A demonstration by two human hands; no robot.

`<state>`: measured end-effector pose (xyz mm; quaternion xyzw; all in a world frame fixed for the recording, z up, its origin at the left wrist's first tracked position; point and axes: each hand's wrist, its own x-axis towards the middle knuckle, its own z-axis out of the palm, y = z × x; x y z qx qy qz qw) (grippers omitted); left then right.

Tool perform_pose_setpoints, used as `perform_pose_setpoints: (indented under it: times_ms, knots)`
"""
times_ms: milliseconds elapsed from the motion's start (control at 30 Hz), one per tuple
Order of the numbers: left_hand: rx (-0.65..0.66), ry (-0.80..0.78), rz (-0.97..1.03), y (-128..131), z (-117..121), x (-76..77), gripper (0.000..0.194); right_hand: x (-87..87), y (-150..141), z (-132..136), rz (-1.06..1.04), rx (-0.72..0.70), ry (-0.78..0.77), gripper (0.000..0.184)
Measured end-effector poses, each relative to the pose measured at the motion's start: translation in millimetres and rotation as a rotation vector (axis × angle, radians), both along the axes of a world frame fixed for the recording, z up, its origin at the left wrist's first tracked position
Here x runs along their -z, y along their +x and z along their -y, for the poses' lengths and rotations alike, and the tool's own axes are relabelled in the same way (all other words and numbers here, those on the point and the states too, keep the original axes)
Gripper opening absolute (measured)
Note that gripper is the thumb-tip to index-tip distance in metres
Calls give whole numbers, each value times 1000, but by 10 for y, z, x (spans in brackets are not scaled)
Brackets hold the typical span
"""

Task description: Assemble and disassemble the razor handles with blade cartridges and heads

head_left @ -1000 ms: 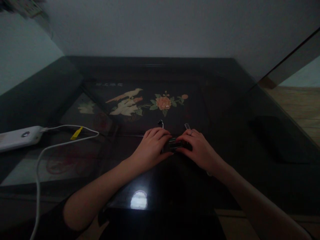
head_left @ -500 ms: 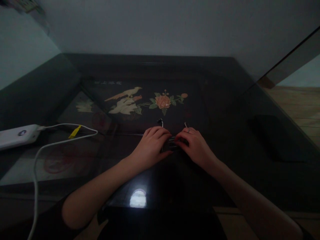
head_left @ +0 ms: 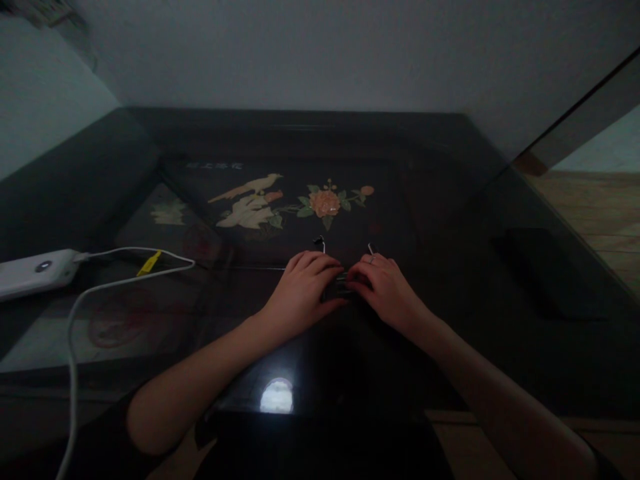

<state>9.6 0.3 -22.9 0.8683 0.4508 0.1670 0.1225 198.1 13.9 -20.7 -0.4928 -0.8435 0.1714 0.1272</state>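
Observation:
Both my hands are together over the dark glossy tabletop, bent around a small dark object with thin wire-like ends (head_left: 344, 285). Its kind cannot be made out in the dim light, and my fingers cover most of it. My left hand (head_left: 309, 283) holds its left side, thumb below and fingers curled above. On the right side, my right hand (head_left: 383, 283), with a ring on one finger, pinches it. Beyond the left fingers a thin pale wire with a dark tip (head_left: 320, 241) sticks out. Another thin pale end (head_left: 371, 248) shows past the right fingers.
A white power bank (head_left: 37, 272) lies at the left, with a white cable (head_left: 75, 347) bearing a yellow tag (head_left: 149, 263). A dark flat object (head_left: 555, 273) rests at the right. Bird-and-flower decoration (head_left: 325, 202) marks the tabletop (head_left: 440, 200); a wall stands behind.
My right hand has shifted very slightly left and its fingers have moved a little on the small dark object. My left hand stays nearly still.

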Motion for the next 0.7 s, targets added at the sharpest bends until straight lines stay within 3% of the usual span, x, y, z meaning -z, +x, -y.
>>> perform_pose_setpoints:
  times_ms: [400,700]
  knots:
    - [-23,-22,-6,-4,6,-24,43,-27,-18,35,29,-9,41,4]
    - [-29,-13,-2,9,12,-28,43,26,-6,68,25,-41,153,6]
